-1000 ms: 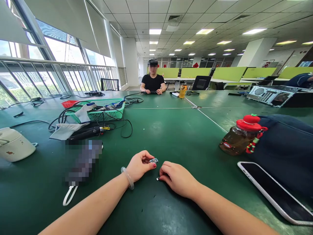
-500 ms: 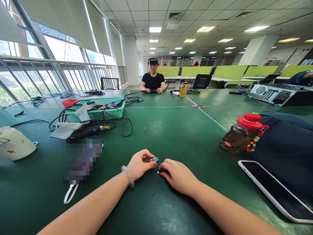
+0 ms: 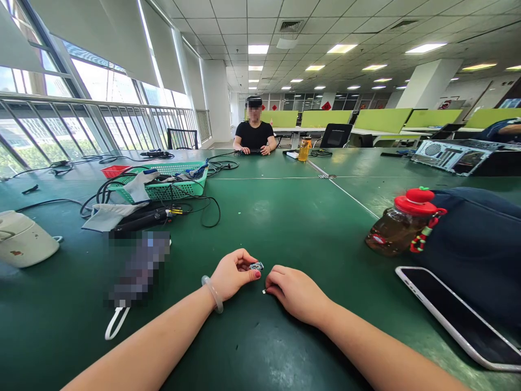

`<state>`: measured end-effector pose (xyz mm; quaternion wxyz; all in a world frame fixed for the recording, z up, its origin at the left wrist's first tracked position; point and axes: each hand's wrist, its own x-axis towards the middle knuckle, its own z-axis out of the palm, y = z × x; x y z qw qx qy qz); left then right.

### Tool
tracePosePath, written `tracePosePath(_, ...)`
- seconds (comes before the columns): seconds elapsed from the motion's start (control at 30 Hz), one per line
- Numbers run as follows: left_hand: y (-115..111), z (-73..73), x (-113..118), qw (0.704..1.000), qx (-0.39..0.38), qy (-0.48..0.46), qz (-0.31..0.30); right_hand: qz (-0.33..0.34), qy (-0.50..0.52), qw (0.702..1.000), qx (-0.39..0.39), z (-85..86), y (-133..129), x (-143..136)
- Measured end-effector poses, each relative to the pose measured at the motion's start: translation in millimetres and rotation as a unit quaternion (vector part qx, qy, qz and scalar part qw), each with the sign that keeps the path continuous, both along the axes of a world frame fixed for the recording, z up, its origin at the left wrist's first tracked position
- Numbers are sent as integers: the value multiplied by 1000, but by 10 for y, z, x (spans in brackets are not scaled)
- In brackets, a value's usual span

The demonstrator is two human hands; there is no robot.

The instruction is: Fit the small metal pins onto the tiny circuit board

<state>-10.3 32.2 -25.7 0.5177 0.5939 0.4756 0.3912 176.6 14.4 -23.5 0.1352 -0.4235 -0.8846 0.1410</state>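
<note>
Between thumb and fingers, my left hand (image 3: 233, 274) pinches a small patterned grey-and-white piece (image 3: 256, 266). A translucent bracelet (image 3: 213, 294) circles that wrist. Just to the right, my right hand (image 3: 296, 293) is closed in a pinch on a tiny white piece (image 3: 264, 291), which sticks out at the thumb tip. The two pieces are apart, with a narrow gap between the hands. Both hands are low over the green table (image 3: 252, 347), and the fine details of the pieces are too small to tell.
At the left lie a pixelated dark object (image 3: 140, 269), a cream container (image 3: 24, 239) and a green basket (image 3: 175, 188) with cables. At the right are a red-lidded bottle (image 3: 393, 228), a phone (image 3: 451, 312) and a dark bag (image 3: 480, 250). A person (image 3: 254, 133) sits across.
The tiny white piece in my right hand has dropped slightly and now tilts lower. My left hand has stayed almost still.
</note>
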Motion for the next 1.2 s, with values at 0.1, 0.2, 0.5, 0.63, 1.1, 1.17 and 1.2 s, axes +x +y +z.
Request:
tracePosePath(0.1,2,-1,0,1000,0,5,0,-2,-8,1000,-5,0,-3,-2)
tracePosePath(0.2,5,-7,0,1000,4,4,0,-3,-11,1000,-8,6,-3,-2)
tracePosePath(0.5,-4,40,29,1000,-11,-9,5,7,2,1000,5,11,-10,25)
tracePosePath(0.63,-8,54,39,1000,-12,-7,8,29,-1,1000,9,28,-21,34)
tracePosePath(1.1,-2,27,16,1000,-2,7,0,38,-18,999,16,20,-13,23)
tracePosePath(1.17,-3,26,17,1000,-1,6,-2,35,-18,999,17,10,-12,25)
tracePosePath(1.2,-5,28,18,1000,-2,5,-1,34,-17,999,16,5,-12,25)
